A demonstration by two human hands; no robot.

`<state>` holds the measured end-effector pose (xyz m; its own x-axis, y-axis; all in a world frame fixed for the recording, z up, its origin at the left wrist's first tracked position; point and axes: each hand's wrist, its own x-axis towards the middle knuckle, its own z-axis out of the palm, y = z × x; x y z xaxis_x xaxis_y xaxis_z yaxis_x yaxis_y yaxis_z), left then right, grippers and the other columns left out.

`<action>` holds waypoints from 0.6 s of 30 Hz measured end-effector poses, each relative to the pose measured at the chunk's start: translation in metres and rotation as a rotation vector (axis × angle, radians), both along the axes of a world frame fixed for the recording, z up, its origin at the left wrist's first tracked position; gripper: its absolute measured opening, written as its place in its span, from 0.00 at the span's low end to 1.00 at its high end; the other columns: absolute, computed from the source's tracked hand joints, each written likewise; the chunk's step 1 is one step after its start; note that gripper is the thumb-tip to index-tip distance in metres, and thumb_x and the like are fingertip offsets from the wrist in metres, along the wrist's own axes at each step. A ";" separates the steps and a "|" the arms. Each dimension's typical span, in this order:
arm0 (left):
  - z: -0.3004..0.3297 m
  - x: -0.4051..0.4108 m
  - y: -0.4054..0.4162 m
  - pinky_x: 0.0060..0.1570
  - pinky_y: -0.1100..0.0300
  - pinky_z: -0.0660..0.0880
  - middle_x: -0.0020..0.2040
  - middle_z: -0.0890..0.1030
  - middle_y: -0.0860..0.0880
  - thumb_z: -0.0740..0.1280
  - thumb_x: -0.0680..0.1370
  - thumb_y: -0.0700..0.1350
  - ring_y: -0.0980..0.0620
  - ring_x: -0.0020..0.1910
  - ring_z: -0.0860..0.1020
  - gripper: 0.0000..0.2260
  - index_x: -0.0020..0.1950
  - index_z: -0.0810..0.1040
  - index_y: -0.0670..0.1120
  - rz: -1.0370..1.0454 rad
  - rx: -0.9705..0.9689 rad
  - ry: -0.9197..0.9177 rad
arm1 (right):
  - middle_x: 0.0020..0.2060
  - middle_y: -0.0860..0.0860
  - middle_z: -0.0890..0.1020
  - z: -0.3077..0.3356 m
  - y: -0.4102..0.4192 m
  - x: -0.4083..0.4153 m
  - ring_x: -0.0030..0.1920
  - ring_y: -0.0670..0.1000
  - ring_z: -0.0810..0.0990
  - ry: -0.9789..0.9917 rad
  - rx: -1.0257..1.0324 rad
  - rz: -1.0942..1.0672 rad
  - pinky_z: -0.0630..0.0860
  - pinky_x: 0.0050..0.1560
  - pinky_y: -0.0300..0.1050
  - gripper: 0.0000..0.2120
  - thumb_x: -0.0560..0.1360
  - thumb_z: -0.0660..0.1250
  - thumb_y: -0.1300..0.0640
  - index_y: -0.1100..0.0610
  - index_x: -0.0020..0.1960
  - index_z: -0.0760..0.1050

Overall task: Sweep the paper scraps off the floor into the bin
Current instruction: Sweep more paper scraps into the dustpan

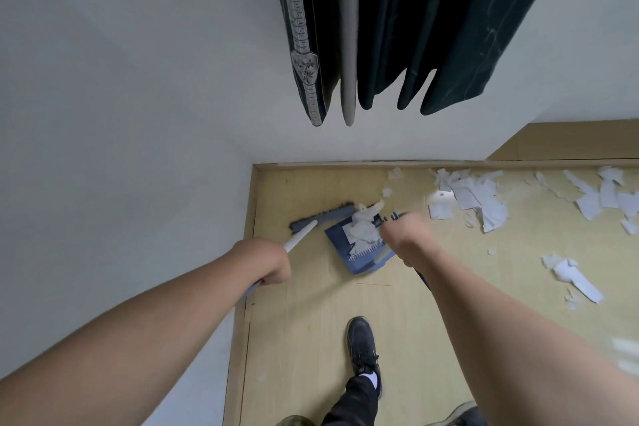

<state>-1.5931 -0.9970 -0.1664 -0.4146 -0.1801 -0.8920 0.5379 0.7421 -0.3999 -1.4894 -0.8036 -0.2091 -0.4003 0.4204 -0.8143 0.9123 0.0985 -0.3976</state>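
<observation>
My left hand [268, 263] grips the white handle of a broom [301, 235], whose grey-blue head [325, 216] lies on the floor by the wall corner. Next to it my right hand [403, 233] grips the upright handle of a blue dustpan [345, 242]. White paper scraps [363, 226] lie piled in the pan, right at the broom head. More torn paper scraps [473, 197] are scattered over the wooden floor to the right, and another cluster of scraps [570, 275] lies nearer me. No bin is in view.
A white wall stands close on the left, with a skirting board [254, 218] along the floor. Dark curtains [397, 28] hang over the far wall. My black shoe [363, 346] is planted on the floor below the dustpan.
</observation>
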 end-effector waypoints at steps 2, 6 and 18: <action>0.002 -0.001 0.006 0.31 0.63 0.70 0.36 0.74 0.46 0.60 0.77 0.41 0.52 0.31 0.73 0.21 0.69 0.68 0.39 -0.032 0.023 0.053 | 0.29 0.51 0.68 -0.004 -0.004 0.002 0.27 0.50 0.66 0.011 -0.002 0.009 0.61 0.27 0.38 0.08 0.72 0.59 0.60 0.56 0.35 0.64; -0.027 -0.011 0.026 0.26 0.61 0.68 0.41 0.73 0.47 0.61 0.75 0.42 0.52 0.33 0.73 0.25 0.73 0.66 0.40 -0.010 0.085 0.111 | 0.32 0.53 0.71 -0.019 -0.005 0.004 0.28 0.52 0.68 -0.004 0.015 0.023 0.62 0.26 0.37 0.03 0.72 0.59 0.59 0.59 0.43 0.68; -0.008 0.079 0.003 0.28 0.62 0.70 0.40 0.73 0.50 0.60 0.76 0.44 0.54 0.33 0.74 0.22 0.71 0.69 0.46 -0.083 -0.006 -0.052 | 0.44 0.52 0.76 -0.012 -0.028 0.057 0.34 0.52 0.73 0.078 -0.018 0.031 0.66 0.31 0.39 0.12 0.72 0.59 0.62 0.62 0.52 0.75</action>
